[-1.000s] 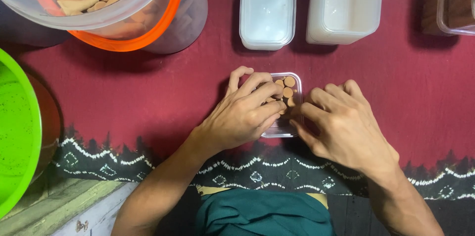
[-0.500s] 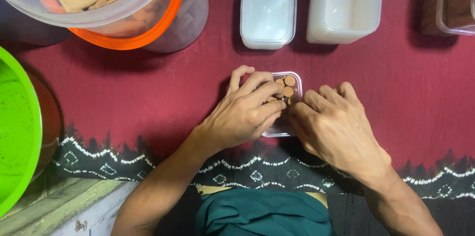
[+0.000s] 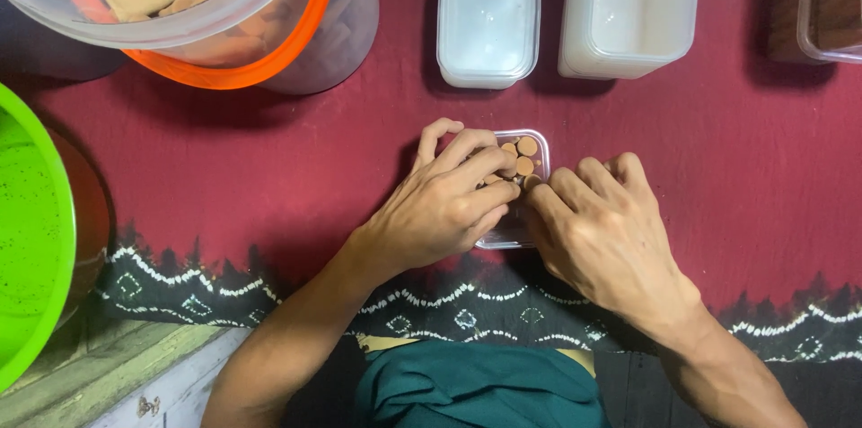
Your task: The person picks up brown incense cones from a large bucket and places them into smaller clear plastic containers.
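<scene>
Small clear box (image 3: 522, 178) on the maroon cloth (image 3: 269, 167), dead centre, between the two hands and mostly covered by them. Inside, tan cones (image 3: 523, 157), round bases up, showing only at the far end. Left hand (image 3: 446, 203) over the box's left side, fingers curled and pressed together, tips down among the cones; whether pinching one or merely pressing, cannot tell. Right hand (image 3: 600, 232) on the box's right side, fingers bent and close together, index tip at the near right edge of the cones, touching the left fingertips; grip likewise hidden under the knuckles.

Compared with half a second and a second ago: same box, same spot, both hands bent over it as before. Right hand slid a shade toward the box, knuckles closer to the left hand. Left hand hardly shifted, thumb still raised at the far side.

Around: clear bucket (image 3: 180, 6) with orange handle (image 3: 260, 60) at far left, holding more cones. Empty white tub (image 3: 489, 19) just beyond the box, a taller tub (image 3: 628, 6) beside it to the right. Another clear container (image 3: 831, 1) at the far right corner, brown contents. Green bowl (image 3: 31, 239) at the left edge. Cloth's patterned black border (image 3: 224, 289) along the near side, teal garment (image 3: 476, 388) below. None of these moved.
</scene>
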